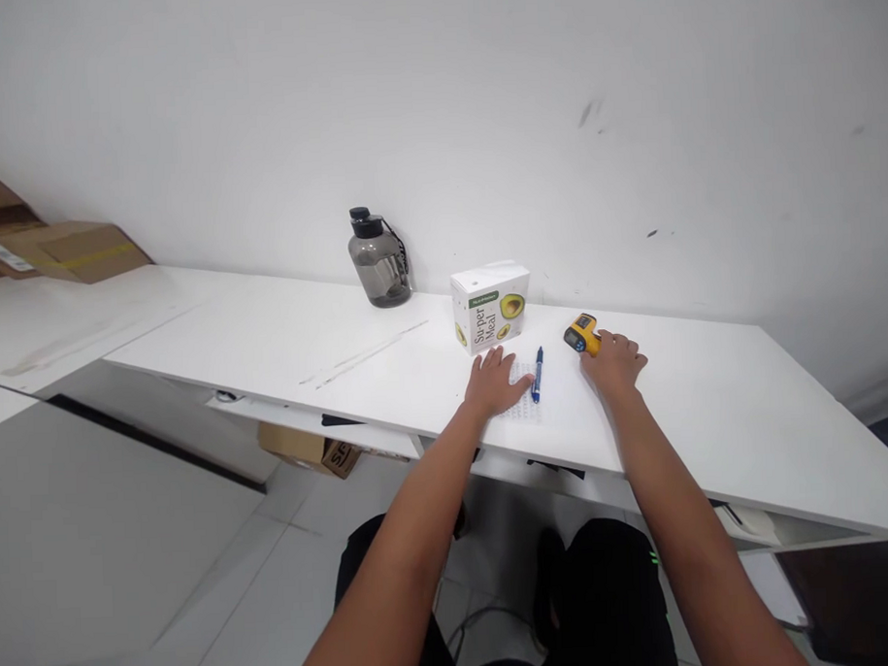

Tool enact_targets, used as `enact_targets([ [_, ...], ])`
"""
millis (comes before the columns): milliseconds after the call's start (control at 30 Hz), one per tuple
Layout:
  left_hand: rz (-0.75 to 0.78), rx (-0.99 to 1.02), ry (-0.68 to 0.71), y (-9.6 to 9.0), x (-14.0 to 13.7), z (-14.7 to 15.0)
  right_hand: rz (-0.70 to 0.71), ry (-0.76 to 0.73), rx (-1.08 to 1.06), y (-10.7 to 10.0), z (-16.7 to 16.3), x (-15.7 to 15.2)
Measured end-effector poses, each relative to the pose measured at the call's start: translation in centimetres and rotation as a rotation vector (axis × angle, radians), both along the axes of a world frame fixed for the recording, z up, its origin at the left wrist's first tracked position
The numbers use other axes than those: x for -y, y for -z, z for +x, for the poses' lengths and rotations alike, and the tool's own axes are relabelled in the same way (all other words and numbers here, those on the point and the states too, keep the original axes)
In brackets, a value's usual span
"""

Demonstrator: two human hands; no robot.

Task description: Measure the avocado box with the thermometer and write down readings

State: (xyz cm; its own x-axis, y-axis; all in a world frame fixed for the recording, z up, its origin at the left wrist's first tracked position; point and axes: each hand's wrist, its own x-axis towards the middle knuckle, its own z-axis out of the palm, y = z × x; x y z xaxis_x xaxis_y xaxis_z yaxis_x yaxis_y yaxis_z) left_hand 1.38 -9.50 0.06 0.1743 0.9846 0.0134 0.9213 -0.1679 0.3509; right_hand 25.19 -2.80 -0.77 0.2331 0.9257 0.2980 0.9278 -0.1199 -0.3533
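Observation:
My left hand (491, 381) lies flat with fingers spread on a white sheet of printed or written paper (518, 408), its fingertips close to the base of a white box (490, 307) with avocado pictures. Just right of that hand, a blue pen (538, 374) rests on the paper. My right hand (614, 360) is wrapped around the handle of a yellow and black infrared thermometer (582, 335), which lies low at the desk surface with its small display facing me. Part of the handle is hidden by my fingers.
A grey see-through water jug (379, 259) with a black lid stands near the wall on the white desk (269, 320). Cardboard boxes (84, 250) sit at the far left. Below the desktop is another cardboard box (309, 448). A dark flat panel (853, 591) shows at lower right.

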Motion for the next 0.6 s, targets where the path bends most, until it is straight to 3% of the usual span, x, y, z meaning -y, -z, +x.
enact_targets([
  [167,0.002,0.032,-0.012,-0.1,0.2,0.1,-0.134,0.008,0.024,-0.5,0.6,-0.1],
  [267,0.002,0.043,-0.014,-0.1,0.2,0.1,-0.145,0.017,0.027,-0.7,0.4,0.4],
  [600,0.014,0.054,-0.015,0.1,0.1,0.0,0.199,0.031,-0.153,-0.7,-0.5,0.8],
])
